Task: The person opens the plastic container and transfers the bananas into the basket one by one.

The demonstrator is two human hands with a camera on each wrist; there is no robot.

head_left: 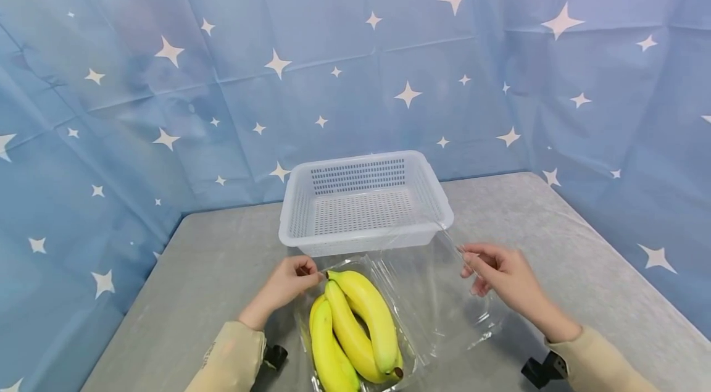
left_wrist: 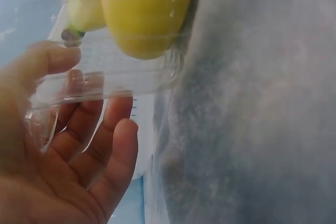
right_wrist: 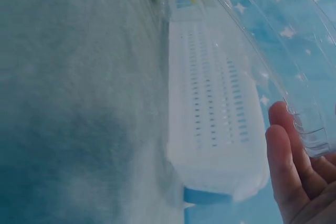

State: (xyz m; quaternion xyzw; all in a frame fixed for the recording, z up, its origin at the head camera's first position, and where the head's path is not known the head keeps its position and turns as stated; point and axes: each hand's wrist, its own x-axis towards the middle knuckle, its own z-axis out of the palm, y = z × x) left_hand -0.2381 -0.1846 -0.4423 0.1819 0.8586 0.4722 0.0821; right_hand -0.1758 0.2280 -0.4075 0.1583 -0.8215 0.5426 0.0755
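Observation:
Several yellow bananas [head_left: 358,318] lie in the base of a clear plastic clamshell box [head_left: 412,342], close to me on the table. The box's lid [head_left: 439,293] is hinged up and leans to the right. My left hand [head_left: 289,281] pinches the upper left rim of the base; in the left wrist view the thumb lies above the rim [left_wrist: 105,90] and the fingers below. At the lid's right edge, my right hand [head_left: 497,271] holds the plastic between thumb and fingers. The right wrist view shows fingers [right_wrist: 281,145] against the lid's corner.
Behind the box stands a white perforated plastic basket [head_left: 361,241], partly seen through the lid. A grey cloth covers the table [head_left: 194,293]. Blue curtains with white stars [head_left: 355,71] hang along the back and sides.

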